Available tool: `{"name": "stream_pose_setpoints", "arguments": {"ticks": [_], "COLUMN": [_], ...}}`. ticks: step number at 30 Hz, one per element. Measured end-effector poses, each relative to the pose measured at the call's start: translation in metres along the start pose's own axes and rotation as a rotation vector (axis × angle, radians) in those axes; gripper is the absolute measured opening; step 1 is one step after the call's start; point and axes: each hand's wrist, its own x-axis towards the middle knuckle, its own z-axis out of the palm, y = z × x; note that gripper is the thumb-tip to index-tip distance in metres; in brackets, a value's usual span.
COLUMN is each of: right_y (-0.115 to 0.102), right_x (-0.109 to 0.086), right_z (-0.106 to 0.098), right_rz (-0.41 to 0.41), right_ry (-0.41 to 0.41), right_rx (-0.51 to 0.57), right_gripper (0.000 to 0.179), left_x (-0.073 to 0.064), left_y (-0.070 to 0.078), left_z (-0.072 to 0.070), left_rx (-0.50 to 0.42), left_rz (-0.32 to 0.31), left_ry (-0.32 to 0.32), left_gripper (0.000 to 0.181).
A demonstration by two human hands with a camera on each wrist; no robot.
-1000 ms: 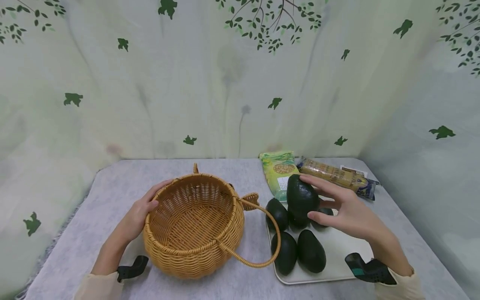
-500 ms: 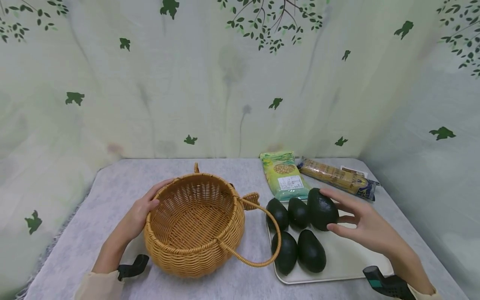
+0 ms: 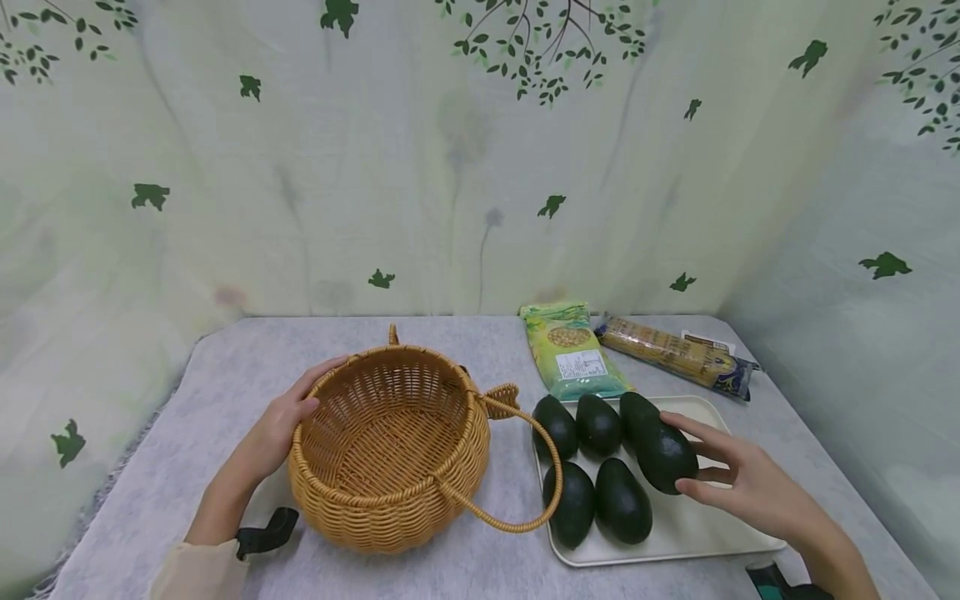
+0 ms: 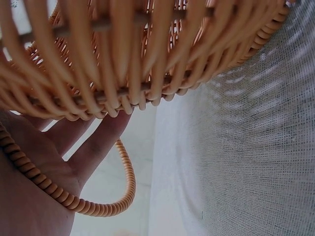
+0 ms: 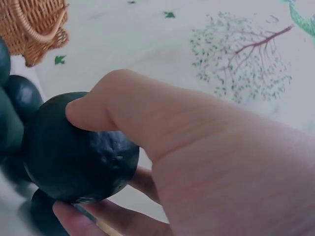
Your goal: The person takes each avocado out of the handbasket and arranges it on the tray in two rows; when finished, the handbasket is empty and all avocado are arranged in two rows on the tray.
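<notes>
A round wicker basket (image 3: 390,467) with side handles tilts toward me at left centre, nothing inside it. My left hand (image 3: 273,429) grips its left rim; in the left wrist view the fingers (image 4: 101,145) meet the woven edge and a handle loop (image 4: 123,204) crosses the palm. At right, my right hand (image 3: 742,475) pinches a dark green avocado (image 3: 667,458) between thumb and fingers, over a white tray (image 3: 697,533). Another avocado (image 3: 636,410) is partly hidden behind it. Several more avocados, among them a front one (image 3: 623,501), lie on the tray's left half.
Behind the tray lie a green-yellow bag (image 3: 570,350) and a long clear packet (image 3: 675,354) of yellowish food. The basket's right handle (image 3: 551,492) overhangs the tray's left edge. A leaf-printed curtain (image 3: 465,167) closes off the back and sides of the cloth-covered table.
The right hand has carried its avocado rightward and down toward the near side, uncovering the avocados behind it. The left hand and basket have stayed in place.
</notes>
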Motion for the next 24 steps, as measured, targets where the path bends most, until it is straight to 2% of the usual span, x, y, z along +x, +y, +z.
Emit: {"name": "stream_pose_setpoints", "arguments": {"ticks": [6, 15, 24], "right_y": [0.015, 0.029, 0.031], "right_x": [-0.007, -0.014, -0.013], "right_z": [0.005, 0.007, 0.010], "right_rz": [0.017, -0.046, 0.010], "right_ry": [-0.033, -0.126, -0.204], "right_rx": [-0.022, 0.004, 0.020], "right_gripper": [0.077, 0.078, 0.077], "left_x": [0.000, 0.000, -0.001], "left_y": [0.000, 0.002, 0.000], "left_z": [0.000, -0.001, -0.001], "left_rx": [0.000, 0.029, -0.001], "left_rz": [0.000, -0.008, -0.001], "left_ry": [-0.002, 0.005, 0.000], "left_gripper": [0.053, 0.052, 0.052]}}
